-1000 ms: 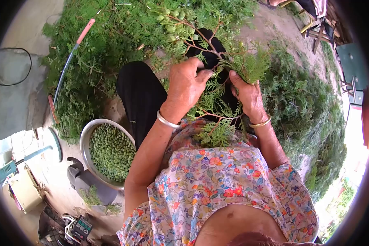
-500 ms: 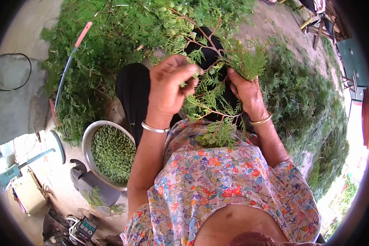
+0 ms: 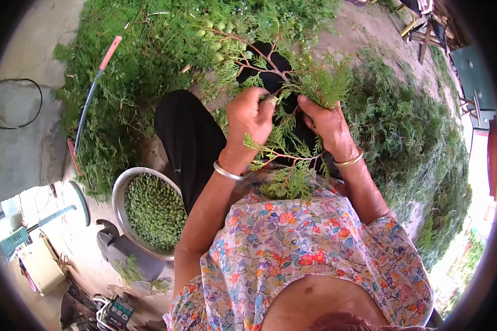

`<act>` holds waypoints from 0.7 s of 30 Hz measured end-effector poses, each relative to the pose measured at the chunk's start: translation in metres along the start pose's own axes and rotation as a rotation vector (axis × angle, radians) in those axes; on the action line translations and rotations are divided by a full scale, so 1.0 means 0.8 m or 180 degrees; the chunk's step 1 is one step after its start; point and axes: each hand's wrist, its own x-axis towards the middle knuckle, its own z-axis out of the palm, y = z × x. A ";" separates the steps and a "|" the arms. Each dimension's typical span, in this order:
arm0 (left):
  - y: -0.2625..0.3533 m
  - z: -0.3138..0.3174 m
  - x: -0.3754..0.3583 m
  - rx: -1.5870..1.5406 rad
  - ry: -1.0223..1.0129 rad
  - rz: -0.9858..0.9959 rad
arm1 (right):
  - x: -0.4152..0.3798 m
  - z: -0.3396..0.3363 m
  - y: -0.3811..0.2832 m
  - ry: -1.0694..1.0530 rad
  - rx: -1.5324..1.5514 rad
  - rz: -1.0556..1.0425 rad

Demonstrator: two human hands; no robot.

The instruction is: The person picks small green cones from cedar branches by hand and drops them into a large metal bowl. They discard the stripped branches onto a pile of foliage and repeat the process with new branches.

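Note:
My right hand (image 3: 326, 124) is closed round a leafy arborvitae branch (image 3: 273, 65), its thumb on top. The branch reaches up and left over my knee, with a cluster of green cones (image 3: 212, 41) at its far end; a lower spray (image 3: 295, 159) droops toward my lap. Close beside the stem, my left hand (image 3: 251, 117) is curled with thumb and fingers pinched together. Small green cones showed in that hand half a second ago; its palm is now turned away. A metal basin (image 3: 117, 193) filled with green cones (image 3: 156, 209) stands left of my leg.
Cut greenery (image 3: 127, 71) is heaped in front, and another heap (image 3: 408, 143) lies at the right. A long tool with a pink handle (image 3: 110, 52) rests on the left pile. A grey object (image 3: 127, 256) lies beside the basin. A dark green cabinet (image 3: 472, 80) stands far right.
My left hand has moved right and slightly down toward the stem, and its fingers have closed in. The branch and my right hand have shifted slightly left.

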 end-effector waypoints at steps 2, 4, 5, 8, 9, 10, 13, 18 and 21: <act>0.017 -0.023 0.003 -0.2720 -0.0065 -0.1681 | 0.000 0.001 -0.001 0.0040 0.0071 0.0069; 0.004 -0.046 0.011 -0.3584 0.0010 -0.1903 | 0.000 0.002 0.000 0.0067 0.0090 0.0031; 0.002 -0.056 0.014 -0.4156 -0.0033 -0.2094 | 0.000 0.002 0.000 0.0078 0.0096 -0.0008; 0.031 -0.057 0.021 -0.4272 -0.0223 -0.2072 | 0.000 0.002 -0.002 0.0063 0.0181 0.0020; 0.032 -0.054 0.023 -0.4154 -0.0347 -0.2020 | 0.000 0.003 -0.002 0.0054 0.0182 0.0016; 0.043 -0.049 0.024 -0.3929 -0.0269 -0.1992 | 0.001 0.003 -0.002 0.0055 0.0136 0.0036; 0.044 -0.037 0.030 -0.3423 -0.0515 -0.1863 | -0.003 0.009 -0.008 0.0129 0.0088 0.0065; 0.048 -0.033 0.028 -0.3241 -0.0856 -0.1651 | -0.003 0.004 -0.009 0.0189 -0.0154 0.0075; 0.047 -0.037 0.021 -0.4089 -0.0890 -0.2022 | -0.001 0.001 0.001 0.0094 -0.0080 -0.0334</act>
